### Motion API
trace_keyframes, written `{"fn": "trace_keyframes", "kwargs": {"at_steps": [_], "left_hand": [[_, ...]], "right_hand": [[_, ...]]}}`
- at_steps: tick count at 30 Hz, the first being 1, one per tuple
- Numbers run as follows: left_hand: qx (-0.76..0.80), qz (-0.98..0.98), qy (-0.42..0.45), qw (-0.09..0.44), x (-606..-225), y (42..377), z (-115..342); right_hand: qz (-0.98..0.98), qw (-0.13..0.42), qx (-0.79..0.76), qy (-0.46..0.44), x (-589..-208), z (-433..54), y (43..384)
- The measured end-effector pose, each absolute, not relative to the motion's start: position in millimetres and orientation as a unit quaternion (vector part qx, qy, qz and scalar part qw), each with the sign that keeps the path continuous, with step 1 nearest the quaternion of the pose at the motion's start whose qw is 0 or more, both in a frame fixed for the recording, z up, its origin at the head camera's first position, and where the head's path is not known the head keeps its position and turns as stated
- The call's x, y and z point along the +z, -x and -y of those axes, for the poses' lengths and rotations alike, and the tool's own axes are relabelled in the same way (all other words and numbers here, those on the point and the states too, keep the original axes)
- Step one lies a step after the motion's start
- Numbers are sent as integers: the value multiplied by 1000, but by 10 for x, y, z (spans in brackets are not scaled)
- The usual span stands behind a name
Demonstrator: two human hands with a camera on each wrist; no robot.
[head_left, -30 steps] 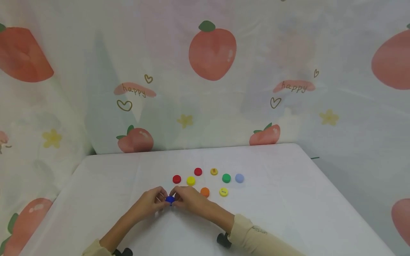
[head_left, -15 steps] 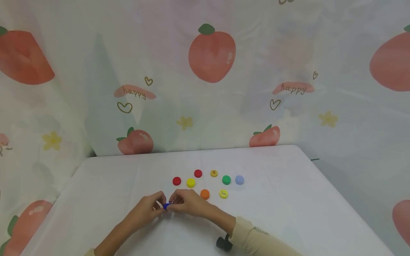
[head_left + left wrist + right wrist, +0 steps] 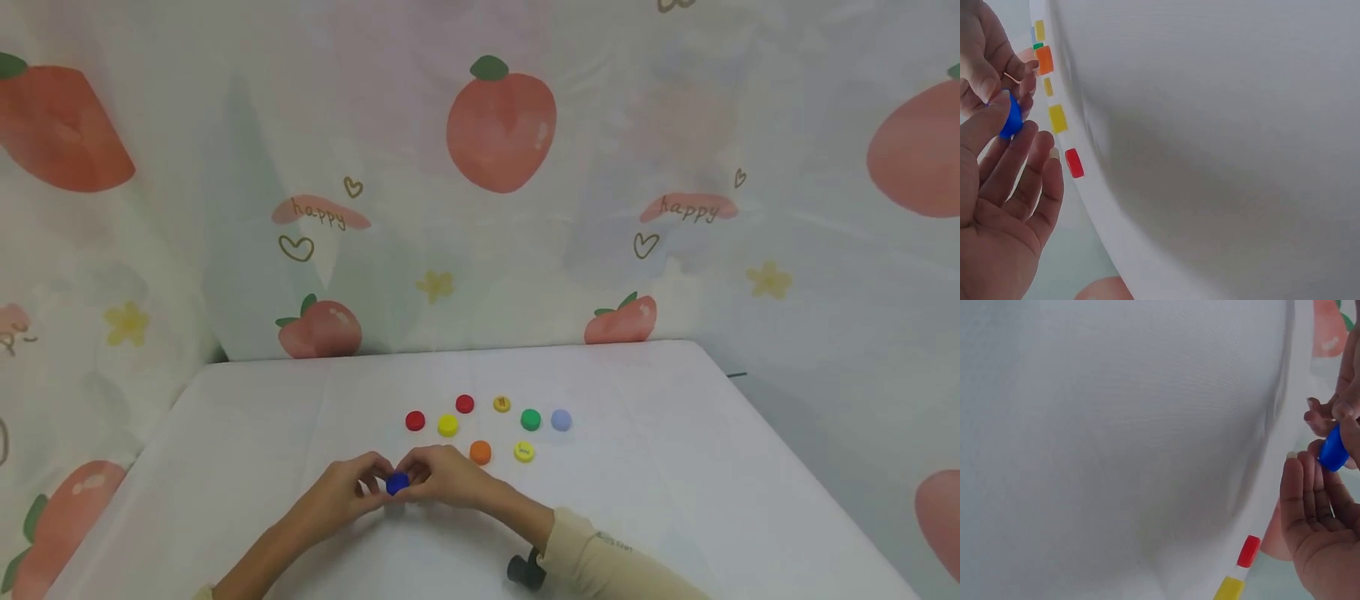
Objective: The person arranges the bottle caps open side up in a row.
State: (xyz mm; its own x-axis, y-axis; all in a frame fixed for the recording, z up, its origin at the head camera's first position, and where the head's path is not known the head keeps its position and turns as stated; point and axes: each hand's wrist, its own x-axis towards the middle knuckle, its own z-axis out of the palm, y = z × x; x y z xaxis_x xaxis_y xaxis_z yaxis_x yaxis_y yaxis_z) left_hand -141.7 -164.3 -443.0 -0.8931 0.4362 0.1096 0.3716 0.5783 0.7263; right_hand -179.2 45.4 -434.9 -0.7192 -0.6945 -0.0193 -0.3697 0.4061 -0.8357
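A blue bottle cap [image 3: 397,482] is held between my two hands over the near part of the white table. My left hand [image 3: 341,492] pinches its left side; in the left wrist view the thumb lies against the cap [image 3: 1012,117] with fingertips behind it. From the other side my right hand [image 3: 448,478] pinches the same cap. In the right wrist view the cap [image 3: 1334,450] sits at the fingertips, where the two hands meet, and the right hand's other fingers [image 3: 1297,494] stretch out loosely.
Beyond the hands several caps lie on the white table [image 3: 645,500]: two red [image 3: 415,421], a yellow [image 3: 447,426], an orange [image 3: 480,452], a green [image 3: 531,419], a pale blue [image 3: 561,420] and two printed yellow ones [image 3: 523,452]. A fruit-patterned curtain [image 3: 495,275] stands behind.
Both hands have come slightly nearer the person with the blue cap. The cap has turned between the fingers: half a second ago it showed edge-on, now its round face shows.
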Motion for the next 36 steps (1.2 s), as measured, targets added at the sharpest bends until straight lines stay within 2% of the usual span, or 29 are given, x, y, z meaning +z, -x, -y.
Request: {"fn": "trace_keyframes", "kwargs": {"at_steps": [9,25,36], "left_hand": [[408,-884,-222,61,-4472,1381,1704],[392,-888,-231,64,-4489,1306,1712],[359,-900,-235,76,-4545,1281,1690]], "right_hand": [[-811,185,-436,343,-4424,-422,1737],[-843,168,-358,364,-4397,-343,1663],[-857,191,-311,364,-4460,-260,1630]]}}
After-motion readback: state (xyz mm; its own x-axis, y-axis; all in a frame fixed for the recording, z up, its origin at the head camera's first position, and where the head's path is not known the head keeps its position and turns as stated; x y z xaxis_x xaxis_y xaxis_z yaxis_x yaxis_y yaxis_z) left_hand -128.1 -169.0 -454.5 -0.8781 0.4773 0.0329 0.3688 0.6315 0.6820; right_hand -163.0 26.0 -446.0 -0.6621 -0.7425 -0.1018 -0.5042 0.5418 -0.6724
